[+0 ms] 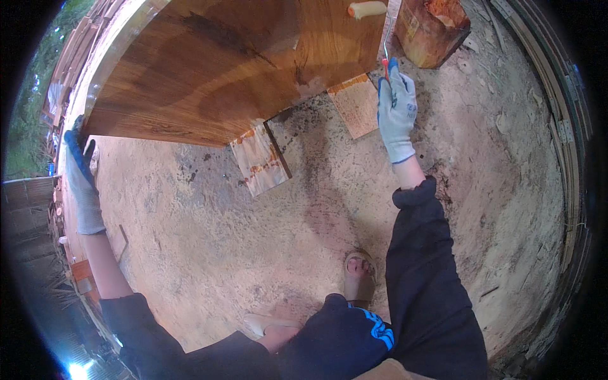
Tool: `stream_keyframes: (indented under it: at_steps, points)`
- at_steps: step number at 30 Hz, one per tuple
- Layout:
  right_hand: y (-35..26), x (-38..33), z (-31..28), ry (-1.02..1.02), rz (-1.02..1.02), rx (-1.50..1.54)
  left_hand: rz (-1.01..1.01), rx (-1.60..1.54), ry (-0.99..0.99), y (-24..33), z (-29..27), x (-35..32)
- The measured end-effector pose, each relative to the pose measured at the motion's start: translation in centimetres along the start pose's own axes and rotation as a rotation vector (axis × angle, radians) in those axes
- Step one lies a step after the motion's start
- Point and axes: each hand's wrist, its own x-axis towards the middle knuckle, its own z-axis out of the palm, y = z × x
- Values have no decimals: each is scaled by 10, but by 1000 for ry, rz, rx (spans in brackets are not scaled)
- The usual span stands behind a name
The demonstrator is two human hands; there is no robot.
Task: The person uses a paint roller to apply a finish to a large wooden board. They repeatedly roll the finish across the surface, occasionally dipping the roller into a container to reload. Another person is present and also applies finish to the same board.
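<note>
At the far left, the left hand [81,183], in a grey glove with blue palm and fingertips, reaches up to the left end of a large wooden slab [221,69]. Its fingers seem to curl over the slab's edge, steadying it, though so close to the picture's rim I cannot tell how firmly they grip.

The slab fills the upper middle of the view, tilted, with its broad face toward the camera. Much of that face looks darker and glossy, with curved bands where a wet coat seems to have been laid; a paler, duller patch remains toward the upper right, near the roller. By that look, most of the face is coated and the right-hand strip and edges are left to do.

Below the slab, on the sandy ground [209,228], lie two flat board offcuts [259,158], stained at the rims, one near the middle and one further right.

To the right, the right hand [397,114], gloved alike, is closed around the red grip of a small paint roller [368,9]. Its thin metal shank rises from the fist, and the pale roller sleeve lies against the slab's far right part.

Further right stands a reddish wood block [434,31]. Near the bottom, a sandalled foot [360,275] rests on the ground.
</note>
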Motion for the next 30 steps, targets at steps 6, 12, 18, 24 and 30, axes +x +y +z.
stream_keyframes:
  at_steps: [6,12,18,24,30]
  points:
    - [5,7,-2,-143,-14,-125,-26,-62,14,-13,-3,1]
    - [5,7,-6,-185,-321,-242,-9,-40,29,-17,1,-3]
    - [-17,-7,-11,-427,-56,-394,147,54,-16,-21,3,-12]
    - [-30,16,11,-178,-444,-223,76,75,50,-23,6,-2]
    - [10,-12,-13,-512,-437,-640,110,164,55,-24,6,-8]
